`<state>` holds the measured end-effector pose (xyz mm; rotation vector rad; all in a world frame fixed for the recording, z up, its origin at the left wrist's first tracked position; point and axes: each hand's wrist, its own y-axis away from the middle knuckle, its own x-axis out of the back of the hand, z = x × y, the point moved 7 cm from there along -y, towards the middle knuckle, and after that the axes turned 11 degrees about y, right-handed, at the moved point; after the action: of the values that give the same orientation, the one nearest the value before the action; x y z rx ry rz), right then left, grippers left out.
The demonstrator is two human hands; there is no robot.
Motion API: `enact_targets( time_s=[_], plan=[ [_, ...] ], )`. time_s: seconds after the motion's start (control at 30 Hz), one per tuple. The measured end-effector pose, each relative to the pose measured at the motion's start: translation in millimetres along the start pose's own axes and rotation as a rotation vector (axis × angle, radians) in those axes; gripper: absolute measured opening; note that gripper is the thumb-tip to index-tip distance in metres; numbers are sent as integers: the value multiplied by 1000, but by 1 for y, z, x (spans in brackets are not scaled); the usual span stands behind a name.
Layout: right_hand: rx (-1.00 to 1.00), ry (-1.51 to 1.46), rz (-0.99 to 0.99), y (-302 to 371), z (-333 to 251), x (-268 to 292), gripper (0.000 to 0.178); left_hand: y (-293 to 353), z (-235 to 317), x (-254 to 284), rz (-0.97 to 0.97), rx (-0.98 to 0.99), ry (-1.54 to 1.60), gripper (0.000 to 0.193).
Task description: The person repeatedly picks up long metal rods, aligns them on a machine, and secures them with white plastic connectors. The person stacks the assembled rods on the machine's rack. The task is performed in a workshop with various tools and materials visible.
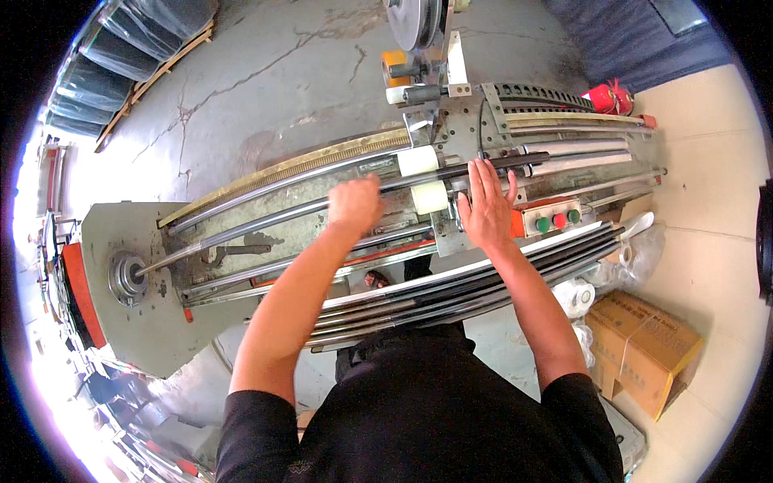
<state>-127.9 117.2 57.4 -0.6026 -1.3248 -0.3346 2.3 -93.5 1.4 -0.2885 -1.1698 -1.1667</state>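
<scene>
Head view: left hand [355,204] grips a long dark metal rod [306,211]; right hand [486,208] lies flat, fingers spread, on it; brown cardboard box [644,348] sits at lower right.

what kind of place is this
Most likely a factory or workshop floor. The person's hands work at a long metal machine with rails and push-buttons, on cracked concrete floor, with dark wrapped rolls on pallets and a cardboard box nearby.

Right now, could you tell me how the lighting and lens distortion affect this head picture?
Head view: the lower left rim is blown out white by glare; the long straight metal rods bow with the fisheye; the left hand is slightly motion-blurred, the right hand sharper.
</scene>
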Motion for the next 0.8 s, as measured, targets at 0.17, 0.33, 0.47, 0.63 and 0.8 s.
enact_targets(
  time_s=[0.17,0.33,0.47,0.63,0.8],
  plan=[
    [15,48,9,-2,-3,0,62,39,-111,35,3,112,-76,40],
    [9,70,26,1,-1,2,62,88,-243,66,28,306,-128,44],
    [4,77,38,2,-2,1,62,132,-333,91,79,410,-133,45],
    [-8,71,43,1,-4,3,61,126,-331,88,-8,406,-113,48],
    [-26,78,45,4,-2,0,62,73,-213,63,-248,304,-53,62]
  ],
)
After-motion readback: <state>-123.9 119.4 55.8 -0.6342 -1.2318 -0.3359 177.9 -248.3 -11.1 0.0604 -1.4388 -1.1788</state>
